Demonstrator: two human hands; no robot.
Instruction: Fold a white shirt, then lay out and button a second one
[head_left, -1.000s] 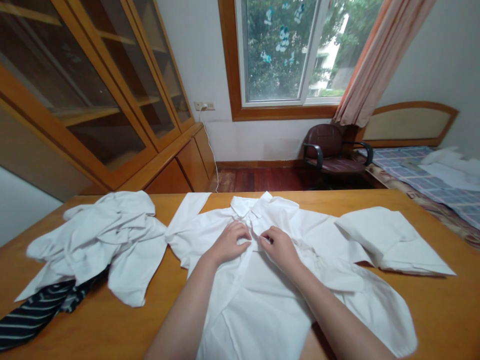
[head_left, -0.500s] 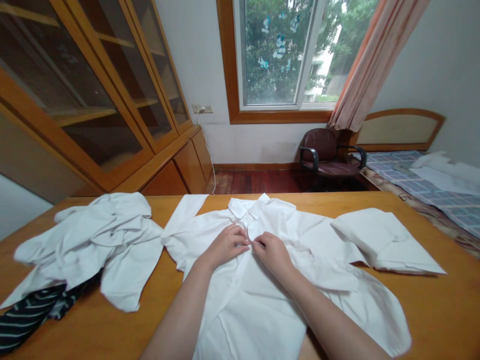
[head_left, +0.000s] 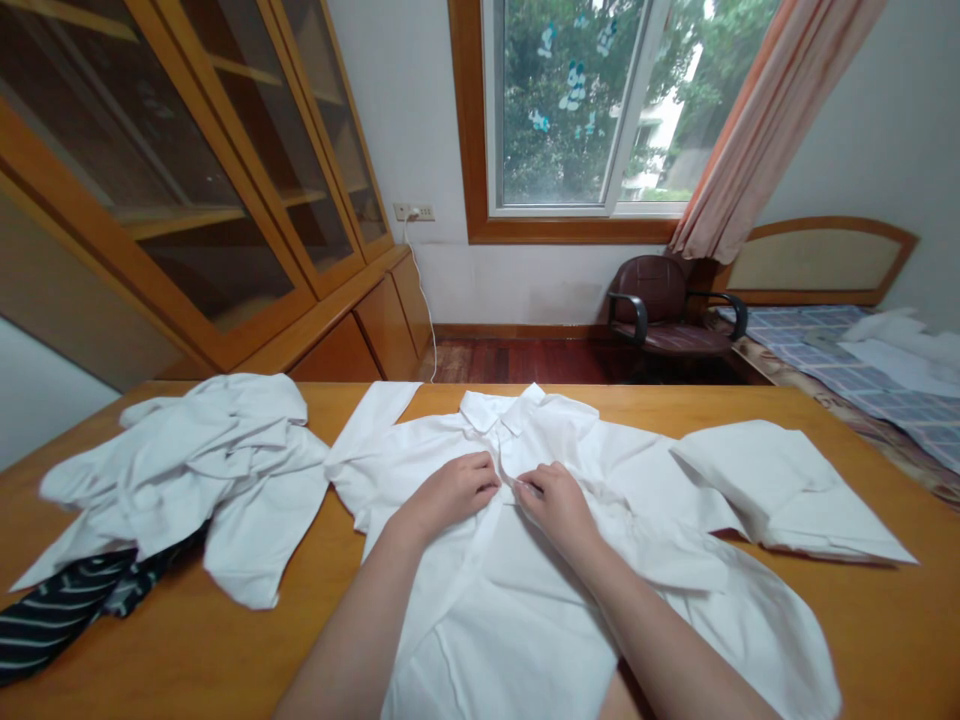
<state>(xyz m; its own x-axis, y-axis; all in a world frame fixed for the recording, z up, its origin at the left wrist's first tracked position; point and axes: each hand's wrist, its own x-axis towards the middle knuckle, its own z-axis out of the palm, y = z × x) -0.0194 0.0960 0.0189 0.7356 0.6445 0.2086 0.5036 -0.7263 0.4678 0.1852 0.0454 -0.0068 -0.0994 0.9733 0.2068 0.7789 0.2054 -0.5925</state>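
A white short-sleeved shirt lies spread face up on the wooden table, collar towards the window. My left hand and my right hand meet on its front placket just below the collar. Both hands have curled fingers pinching the fabric at the opening; what sits between the fingertips is too small to see.
A crumpled heap of white clothing lies at the table's left, over a black striped tie. A folded white garment lies at the right. Beyond the table stand a wooden glass-fronted cabinet, a dark armchair and a bed.
The hands stay together on the placket below the collar, their fingers shifting only slightly. The view swayed a little left, then back right.
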